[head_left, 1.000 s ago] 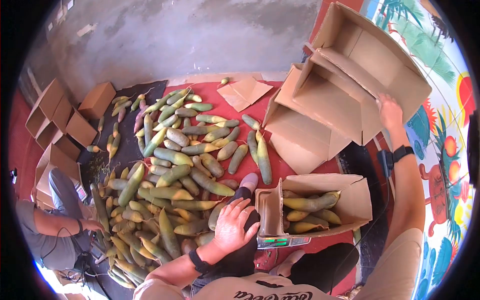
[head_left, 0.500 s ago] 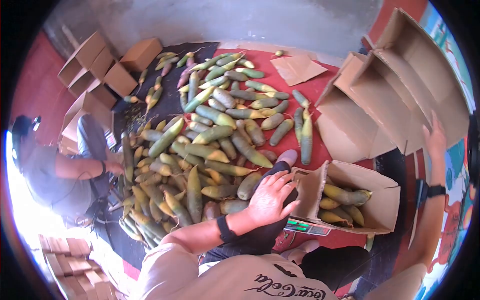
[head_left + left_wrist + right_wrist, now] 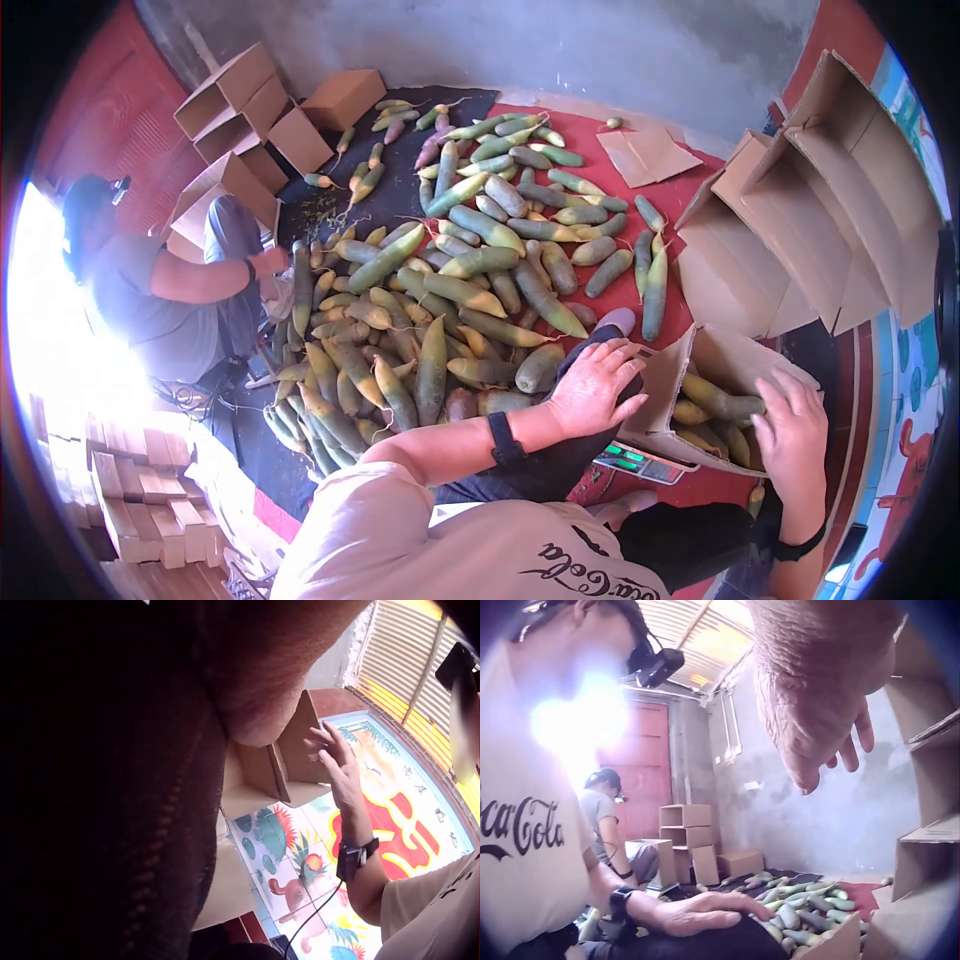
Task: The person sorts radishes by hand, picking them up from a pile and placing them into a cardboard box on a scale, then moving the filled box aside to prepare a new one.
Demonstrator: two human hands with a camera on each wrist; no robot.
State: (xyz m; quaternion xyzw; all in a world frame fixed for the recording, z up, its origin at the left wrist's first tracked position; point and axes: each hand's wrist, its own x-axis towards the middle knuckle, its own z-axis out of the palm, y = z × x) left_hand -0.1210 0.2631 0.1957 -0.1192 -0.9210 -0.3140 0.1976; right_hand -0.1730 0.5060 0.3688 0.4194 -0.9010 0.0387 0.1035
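My left hand (image 3: 595, 390) rests on my dark-trousered knee, fingers straight and a little apart. In the head view my right hand (image 3: 795, 430) is over the right side of an open cardboard box (image 3: 668, 385), fingers spread and nothing in its grasp. Several large green radishes (image 3: 722, 400) lie inside the box, partly hidden by its walls. Beneath it sits a digital scale (image 3: 640, 462) with a lit green display. From the left wrist, the right hand (image 3: 339, 769) shows raised with loosely bent fingers; the right wrist view has its fingers (image 3: 847, 754) pointing downward.
A big heap of green radishes (image 3: 430, 300) covers the floor to the left. Nested open boxes (image 3: 800, 210) stand at the right by the painted wall. Another person (image 3: 190, 290) sits at the left beside more boxes (image 3: 235, 100). A flat cardboard piece (image 3: 648, 157) lies behind.
My right hand has left the nested boxes and come back toward me, over the box on the scale. The head view has turned left. My left hand stays on the knee.
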